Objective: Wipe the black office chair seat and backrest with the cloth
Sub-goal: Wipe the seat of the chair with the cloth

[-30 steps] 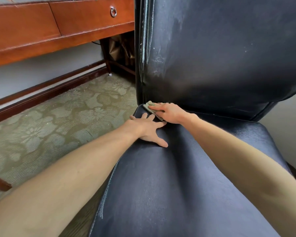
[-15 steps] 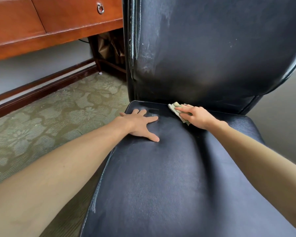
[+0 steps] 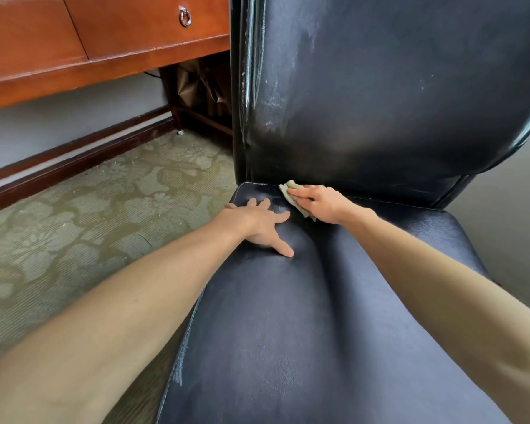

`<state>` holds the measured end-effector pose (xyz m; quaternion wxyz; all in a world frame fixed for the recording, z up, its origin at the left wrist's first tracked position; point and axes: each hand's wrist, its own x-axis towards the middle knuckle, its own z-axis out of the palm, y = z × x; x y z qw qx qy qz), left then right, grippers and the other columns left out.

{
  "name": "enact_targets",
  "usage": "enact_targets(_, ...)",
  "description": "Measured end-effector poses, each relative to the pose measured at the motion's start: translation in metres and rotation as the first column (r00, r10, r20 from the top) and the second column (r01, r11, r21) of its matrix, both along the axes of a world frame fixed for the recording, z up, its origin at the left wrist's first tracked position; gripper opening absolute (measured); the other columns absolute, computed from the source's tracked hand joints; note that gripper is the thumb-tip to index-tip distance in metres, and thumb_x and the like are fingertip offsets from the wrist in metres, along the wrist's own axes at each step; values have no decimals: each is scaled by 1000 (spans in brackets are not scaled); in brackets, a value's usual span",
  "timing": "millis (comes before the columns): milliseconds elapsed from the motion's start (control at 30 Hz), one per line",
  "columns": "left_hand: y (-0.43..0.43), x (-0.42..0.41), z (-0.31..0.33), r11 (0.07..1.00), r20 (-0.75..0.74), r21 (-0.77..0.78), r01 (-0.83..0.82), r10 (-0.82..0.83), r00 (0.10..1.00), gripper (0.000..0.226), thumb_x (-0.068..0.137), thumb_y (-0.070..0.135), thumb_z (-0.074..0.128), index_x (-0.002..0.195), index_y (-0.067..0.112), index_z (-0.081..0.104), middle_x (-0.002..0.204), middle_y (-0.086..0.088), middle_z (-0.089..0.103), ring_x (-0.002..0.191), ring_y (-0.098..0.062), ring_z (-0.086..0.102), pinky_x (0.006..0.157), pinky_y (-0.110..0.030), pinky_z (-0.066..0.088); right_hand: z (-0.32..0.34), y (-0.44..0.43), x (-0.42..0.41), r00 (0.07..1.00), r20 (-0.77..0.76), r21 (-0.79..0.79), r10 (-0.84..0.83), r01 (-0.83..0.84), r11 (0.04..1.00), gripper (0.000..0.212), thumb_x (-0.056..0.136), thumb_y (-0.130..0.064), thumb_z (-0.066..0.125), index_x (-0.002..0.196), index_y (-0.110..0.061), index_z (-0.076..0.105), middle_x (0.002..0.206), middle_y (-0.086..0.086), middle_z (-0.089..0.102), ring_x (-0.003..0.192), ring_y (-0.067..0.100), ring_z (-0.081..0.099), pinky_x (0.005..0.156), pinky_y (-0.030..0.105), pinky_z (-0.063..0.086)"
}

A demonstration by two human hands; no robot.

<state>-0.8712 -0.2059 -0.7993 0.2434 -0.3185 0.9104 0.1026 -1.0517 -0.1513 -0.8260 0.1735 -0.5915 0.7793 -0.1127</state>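
- Our right hand point(image 3: 323, 203) presses a small pale green cloth point(image 3: 287, 188) onto the back left corner of the black leather-look chair seat point(image 3: 288, 332), just where it meets the upright black padded backrest point(image 3: 380, 102). The fingers lie fairly flat over the cloth, and the thumb is out of sight.
- Our left hand point(image 3: 257, 226) holds nothing. It rests palm-down with fingers spread on the seat just beside the cloth, apparently steadying the chair.
- Greyish film covers much of the seat, and whitish scuffs streak the backrest's left side, so we judge most of the wiping is yet to come.
- Risks as we see them:
  - Pinned only by flat fingers, the cloth could bunch or slide free on a long stroke.
  - The chair may turn or shift over the green floral carpet point(image 3: 104, 215) if the bracing hand lifts.
  - Hard rubbing along the worn backrest edge might peel it further.
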Motion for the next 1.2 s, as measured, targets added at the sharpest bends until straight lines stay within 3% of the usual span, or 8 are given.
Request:
enact_targets(233, 0, 1, 0, 1000, 5, -20, 15, -15, 1000, 98, 74, 80, 54, 154, 43, 9, 163, -6, 2, 148, -33, -5, 107, -75, 7, 7, -35, 26, 987, 158, 66, 15, -26, 997, 37, 102, -30, 41, 138, -37, 49, 153, -2, 35, 140, 23, 33, 116, 36, 24)
enact_targets(433, 0, 3, 0, 1000, -42, 1, -6, 6, 999, 99, 73, 80, 56, 153, 43, 11, 161, -6, 9, 147, -34, 0, 108, -74, 9, 7, -34, 36, 992, 118, 121, 52, -66, 990, 53, 98, -16, 39, 144, -43, 35, 160, -1, 17, 149, 22, 8, 121, 43, 6)
enact_targets(533, -1, 5, 4, 1000, -40, 5, -9, 9, 999, 97, 72, 80, 55, 152, 46, 14, 161, -5, 10, 148, -32, 3, 109, -70, 10, 17, -17, 37, 989, 134, 47, 67, -74, 996, 53, 99, -16, 41, 147, -36, 32, 159, -5, 22, 148, 17, 10, 121, 39, 4)
enact_targets(600, -3, 2, 11, 999, -122, -31, -21, 17, 992, 79, 75, 73, 57, 146, 43, 37, 153, -4, 34, 142, -31, 26, 108, -60, 22, 19, -2, 29, 989, 148, -46, -11, 18, 999, 49, 97, -26, 45, 145, -35, 38, 153, -3, 36, 144, 20, 25, 119, 39, 16)
enact_targets(700, -7, -8, 23, 968, -445, -196, -156, 54, 894, 33, 87, 49, 55, 110, 28, 67, 114, 0, 62, 112, -26, 56, 87, -39, 36, 19, 22, 14, 988, 11, -66, -151, 152, 986, 50, 93, -25, 46, 143, -27, 43, 141, 5, 52, 127, 30, 48, 107, 39, 36)
enact_targets(800, -9, -27, 19, 941, -477, -296, -162, 2, 879, 35, 96, 37, 47, 126, 23, 58, 126, -7, 52, 119, -27, 48, 92, -43, 38, 6, 40, 11, 972, -120, -14, -202, 201, 979, 41, 96, -25, 42, 134, -11, 43, 138, 9, 48, 129, 31, 42, 104, 42, 34)
enact_targets(900, -9, -43, 6, 959, -398, -280, -51, -67, 915, 46, 101, 34, 38, 146, 26, 41, 151, -8, 32, 137, -28, 30, 106, -47, 31, -13, 42, 17, 972, -131, 36, -196, 203, 979, 50, 100, -32, 30, 145, -9, 26, 157, 8, 21, 146, 25, 13, 117, 51, 10)
enact_targets(1200, -15, -42, -13, 981, -280, -187, -43, -12, 960, 53, 103, 42, 26, 154, 32, 22, 162, -3, 19, 147, -25, 17, 115, -46, 21, -16, 33, 28, 962, -91, 136, -256, 266, 954, 56, 102, -24, 18, 153, -8, -1, 162, 7, -8, 148, 26, -11, 117, 54, -6)
